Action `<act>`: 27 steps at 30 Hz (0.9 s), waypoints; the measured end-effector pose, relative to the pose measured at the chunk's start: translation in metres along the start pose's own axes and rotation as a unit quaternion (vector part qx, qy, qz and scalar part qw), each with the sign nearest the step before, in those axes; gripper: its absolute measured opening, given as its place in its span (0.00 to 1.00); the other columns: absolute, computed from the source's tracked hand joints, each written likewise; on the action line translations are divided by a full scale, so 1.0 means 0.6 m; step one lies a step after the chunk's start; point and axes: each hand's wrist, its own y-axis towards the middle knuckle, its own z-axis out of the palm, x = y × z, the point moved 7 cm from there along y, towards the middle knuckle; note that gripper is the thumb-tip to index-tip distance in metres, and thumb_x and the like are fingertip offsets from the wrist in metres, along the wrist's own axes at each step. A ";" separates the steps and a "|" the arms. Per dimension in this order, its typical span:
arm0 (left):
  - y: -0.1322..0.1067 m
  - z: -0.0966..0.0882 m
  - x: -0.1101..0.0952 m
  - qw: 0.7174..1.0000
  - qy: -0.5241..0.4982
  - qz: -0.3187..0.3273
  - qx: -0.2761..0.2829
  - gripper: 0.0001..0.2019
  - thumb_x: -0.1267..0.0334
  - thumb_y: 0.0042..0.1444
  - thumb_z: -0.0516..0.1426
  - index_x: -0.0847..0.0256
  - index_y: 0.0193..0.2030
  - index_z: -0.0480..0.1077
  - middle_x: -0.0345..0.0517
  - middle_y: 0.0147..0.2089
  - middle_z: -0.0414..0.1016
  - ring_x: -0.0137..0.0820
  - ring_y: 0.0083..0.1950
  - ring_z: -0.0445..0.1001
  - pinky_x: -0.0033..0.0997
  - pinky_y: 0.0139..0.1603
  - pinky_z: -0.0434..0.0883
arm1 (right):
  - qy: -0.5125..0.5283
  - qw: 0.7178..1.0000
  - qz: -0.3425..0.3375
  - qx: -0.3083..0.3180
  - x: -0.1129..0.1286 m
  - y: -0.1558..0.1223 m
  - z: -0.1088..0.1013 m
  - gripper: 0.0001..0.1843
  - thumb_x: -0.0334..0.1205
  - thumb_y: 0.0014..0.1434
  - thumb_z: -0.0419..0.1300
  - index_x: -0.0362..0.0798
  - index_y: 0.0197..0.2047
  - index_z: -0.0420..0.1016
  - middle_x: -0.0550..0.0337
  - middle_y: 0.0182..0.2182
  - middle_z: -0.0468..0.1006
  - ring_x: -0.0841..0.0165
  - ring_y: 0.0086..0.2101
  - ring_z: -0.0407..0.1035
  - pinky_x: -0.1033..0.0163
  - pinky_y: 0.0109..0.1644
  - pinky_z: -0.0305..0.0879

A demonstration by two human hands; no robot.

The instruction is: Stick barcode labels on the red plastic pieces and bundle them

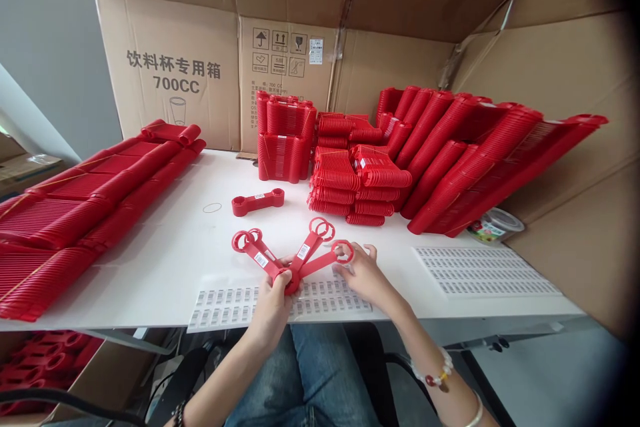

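My left hand [274, 300] pinches a fan of several flat red plastic carriers [295, 257] at their shared ring end, above the near table edge. Small white barcode stickers show on some of them. My right hand [361, 271] touches the rightmost carrier of the fan with its fingertips, fingers spread. Under both hands lies a sheet of barcode stickers [235, 303]. One single red carrier [258, 201] lies flat on the white table [170, 260], farther back.
Long stacked rows of red carriers lie at the left [75, 203] and lean at the right [480, 160], with shorter stacks [345, 167] at the back. A second sticker sheet [483, 271], a small tub [495, 225] and a rubber band [212, 207] lie on the table. Cardboard boxes [175, 67] wall the back.
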 end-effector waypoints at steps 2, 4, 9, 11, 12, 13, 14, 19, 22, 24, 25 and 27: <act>0.000 0.000 0.000 1.000 0.000 0.000 -0.004 0.19 0.59 0.44 0.64 0.65 0.43 0.71 0.40 0.35 0.73 0.23 0.30 0.69 0.25 0.35 0.69 | 0.004 1.000 -0.003 0.014 0.004 0.001 0.007 0.06 0.31 0.59 0.52 0.51 0.39 0.64 0.56 0.42 0.75 0.59 0.47 0.69 0.39 0.62 0.46; 0.001 0.000 0.000 1.000 0.003 0.000 -0.005 0.19 0.59 0.44 0.64 0.64 0.43 0.71 0.40 0.35 0.73 0.23 0.30 0.69 0.25 0.34 0.69 | 0.020 1.000 -0.003 0.014 0.002 0.001 0.009 0.10 0.29 0.57 0.51 0.51 0.42 0.63 0.57 0.42 0.75 0.60 0.45 0.69 0.39 0.62 0.48; 0.001 0.000 0.001 1.000 0.014 0.002 0.003 0.21 0.58 0.44 0.64 0.64 0.45 0.70 0.39 0.32 0.73 0.24 0.29 0.68 0.24 0.31 0.66 | 0.073 0.996 0.022 -0.052 -0.024 -0.001 -0.015 0.21 0.30 0.58 0.50 0.52 0.55 0.57 0.58 0.38 0.75 0.62 0.44 0.69 0.44 0.60 0.55; 0.001 0.000 0.001 1.000 0.012 0.004 0.008 0.20 0.58 0.45 0.64 0.64 0.44 0.70 0.39 0.32 0.73 0.24 0.30 0.68 0.24 0.31 0.65 | 0.082 0.993 0.026 -0.080 -0.030 -0.005 -0.027 0.25 0.30 0.59 0.49 0.52 0.59 0.54 0.57 0.41 0.75 0.62 0.46 0.69 0.44 0.60 0.55; 0.001 0.000 0.002 1.000 0.009 0.004 0.010 0.19 0.58 0.45 0.64 0.64 0.44 0.70 0.39 0.33 0.73 0.24 0.30 0.68 0.24 0.31 0.66 | 0.086 0.993 0.025 -0.076 -0.030 -0.007 -0.028 0.28 0.29 0.59 0.49 0.53 0.62 0.52 0.56 0.43 0.75 0.62 0.46 0.69 0.45 0.60 0.55; 0.001 0.000 0.002 1.000 0.006 0.005 0.010 0.19 0.58 0.46 0.64 0.64 0.44 0.70 0.40 0.35 0.73 0.24 0.30 0.68 0.24 0.32 0.66 | 0.089 0.994 0.025 -0.063 -0.028 -0.008 -0.026 0.30 0.29 0.59 0.49 0.54 0.64 0.50 0.55 0.45 0.74 0.62 0.47 0.69 0.46 0.60 0.56; 0.001 -0.001 0.002 1.000 0.003 0.005 0.008 0.18 0.58 0.46 0.64 0.63 0.43 0.71 0.41 0.37 0.74 0.24 0.31 0.68 0.25 0.33 0.68 | 0.090 0.995 0.026 -0.044 -0.027 -0.009 -0.021 0.32 0.29 0.59 0.49 0.54 0.66 0.49 0.55 0.47 0.74 0.62 0.46 0.69 0.47 0.59 0.58; 0.001 -0.002 0.004 1.000 0.003 0.002 0.007 0.19 0.58 0.45 0.65 0.64 0.44 0.71 0.41 0.37 0.74 0.24 0.31 0.68 0.25 0.35 0.68 | 0.079 0.996 0.044 0.016 -0.022 -0.008 0.003 0.34 0.29 0.59 0.52 0.54 0.67 0.52 0.55 0.48 0.75 0.62 0.43 0.68 0.52 0.55 0.65; 0.001 -0.003 0.002 1.000 0.008 0.005 0.001 0.20 0.58 0.44 0.64 0.64 0.44 0.71 0.41 0.36 0.74 0.24 0.31 0.68 0.25 0.34 0.67 | 0.080 0.996 0.039 0.024 -0.017 -0.002 0.002 0.35 0.28 0.58 0.51 0.53 0.68 0.52 0.55 0.46 0.76 0.62 0.44 0.69 0.54 0.54 0.65; 0.000 -0.001 0.001 1.000 0.013 0.006 0.003 0.19 0.58 0.45 0.64 0.64 0.43 0.70 0.40 0.34 0.73 0.25 0.31 0.68 0.26 0.35 0.67 | 0.076 0.996 0.024 0.032 -0.013 0.001 0.001 0.35 0.26 0.58 0.51 0.52 0.68 0.53 0.55 0.45 0.76 0.62 0.44 0.69 0.54 0.55 0.64; 0.000 0.000 0.000 1.000 0.015 0.007 0.006 0.19 0.57 0.45 0.64 0.64 0.43 0.70 0.39 0.33 0.73 0.25 0.31 0.67 0.26 0.35 0.67 | 0.074 0.996 0.017 0.036 -0.011 0.002 0.001 0.35 0.26 0.58 0.51 0.53 0.67 0.53 0.56 0.45 0.76 0.62 0.44 0.69 0.54 0.55 0.63; 0.001 0.002 0.000 1.000 0.015 0.007 0.013 0.20 0.57 0.45 0.64 0.64 0.44 0.70 0.38 0.30 0.71 0.25 0.30 0.67 0.25 0.34 0.66 | 0.072 0.997 0.013 0.037 -0.012 0.002 0.003 0.35 0.26 0.58 0.51 0.53 0.68 0.54 0.56 0.45 0.76 0.63 0.44 0.69 0.53 0.55 0.63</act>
